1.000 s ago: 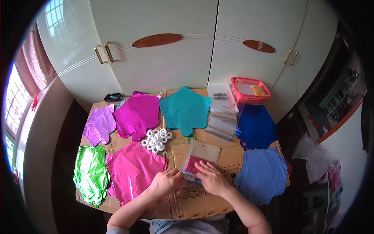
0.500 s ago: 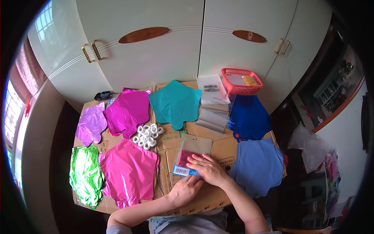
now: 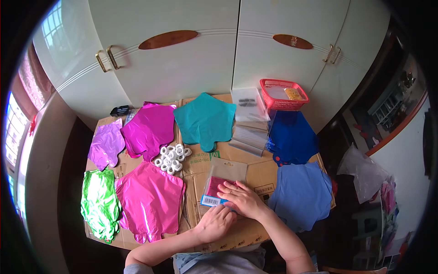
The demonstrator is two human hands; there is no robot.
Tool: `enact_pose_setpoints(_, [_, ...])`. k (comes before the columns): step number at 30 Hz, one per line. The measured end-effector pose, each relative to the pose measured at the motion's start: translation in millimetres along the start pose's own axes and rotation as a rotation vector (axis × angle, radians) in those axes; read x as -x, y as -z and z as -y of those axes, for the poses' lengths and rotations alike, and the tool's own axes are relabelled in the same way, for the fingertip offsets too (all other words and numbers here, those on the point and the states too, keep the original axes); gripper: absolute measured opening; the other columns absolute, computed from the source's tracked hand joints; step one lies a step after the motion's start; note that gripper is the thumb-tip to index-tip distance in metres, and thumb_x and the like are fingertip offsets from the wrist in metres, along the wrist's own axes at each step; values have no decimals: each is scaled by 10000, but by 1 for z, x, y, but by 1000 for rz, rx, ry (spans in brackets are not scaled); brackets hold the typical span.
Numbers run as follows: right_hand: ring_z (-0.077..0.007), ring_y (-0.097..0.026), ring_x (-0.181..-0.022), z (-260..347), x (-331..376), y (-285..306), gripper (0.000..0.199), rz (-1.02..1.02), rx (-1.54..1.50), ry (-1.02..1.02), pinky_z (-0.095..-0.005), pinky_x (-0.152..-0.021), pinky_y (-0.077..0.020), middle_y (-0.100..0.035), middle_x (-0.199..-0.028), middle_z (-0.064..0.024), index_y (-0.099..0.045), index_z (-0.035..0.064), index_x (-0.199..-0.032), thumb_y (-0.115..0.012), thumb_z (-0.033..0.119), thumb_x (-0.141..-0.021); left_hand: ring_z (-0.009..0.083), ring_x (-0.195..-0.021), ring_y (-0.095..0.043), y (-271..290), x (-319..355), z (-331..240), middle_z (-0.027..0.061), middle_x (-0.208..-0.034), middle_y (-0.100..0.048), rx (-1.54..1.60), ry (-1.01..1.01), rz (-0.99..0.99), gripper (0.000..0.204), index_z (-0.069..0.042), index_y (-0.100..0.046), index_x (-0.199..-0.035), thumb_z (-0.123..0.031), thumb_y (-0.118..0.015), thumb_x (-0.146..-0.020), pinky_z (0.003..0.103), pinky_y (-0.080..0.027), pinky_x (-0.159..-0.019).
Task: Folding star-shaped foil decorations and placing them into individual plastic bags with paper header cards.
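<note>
A clear plastic hang-hole bag [image 3: 229, 170] lies on the cardboard in front of me. Inside it are a folded dark pink foil piece [image 3: 213, 186] and a blue card strip with a barcode label [image 3: 210, 201] along the near end. My right hand [image 3: 244, 200] rests flat across the bag, fingers stretched over the pink foil. At the bag's near edge, my left hand [image 3: 216, 223] is closed with curled fingers, its fingertips against the edge and partly hidden beside the right hand.
Around the cardboard-covered table [image 3: 196, 176] lie foil stacks: pink [image 3: 153, 201], green [image 3: 98, 201], lilac [image 3: 106, 146], magenta [image 3: 150, 128], teal [image 3: 205, 119], dark blue [image 3: 294, 137], light blue [image 3: 301, 196]. White ribbon rolls [image 3: 171, 159], stacked cards [image 3: 249, 138] and a red basket [image 3: 284, 102] stand farther back.
Both hands remain at the bag, nearly still. The left hand's fingers have shifted slightly along the near edge; the view has moved a little.
</note>
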State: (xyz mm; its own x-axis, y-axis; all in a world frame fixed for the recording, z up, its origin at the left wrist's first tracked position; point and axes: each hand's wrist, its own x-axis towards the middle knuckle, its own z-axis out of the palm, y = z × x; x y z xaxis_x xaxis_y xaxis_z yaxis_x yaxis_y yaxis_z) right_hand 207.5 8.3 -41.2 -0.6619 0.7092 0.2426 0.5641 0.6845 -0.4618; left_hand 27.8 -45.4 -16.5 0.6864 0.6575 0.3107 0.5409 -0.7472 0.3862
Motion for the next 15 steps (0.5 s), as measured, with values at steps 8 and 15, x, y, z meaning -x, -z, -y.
enact_pose_setpoints(8, [-198, -424, -1317, 7, -1, 4, 348, 48, 31, 17, -471, -1089, -312, -508, -1372, -47, -607, 117, -1205, -621, 199, -866, 165, -739, -568, 60, 54, 29, 68, -828, -557, 1059, 370, -382, 61, -51, -435, -962, 4, -450, -942, 319, -467, -685])
enact_pose_setpoints(15, [-190, -429, -1314, 4, 1, 2, 358, 71, 18, 10, -492, -1084, -312, -510, -1372, -31, -611, 138, -1205, -646, 168, -850, 162, -751, -591, 98, 51, 59, 43, -886, -551, -169, 19, 42, 276, -141, -542, -1061, -51, -609, -809, 286, -493, -508])
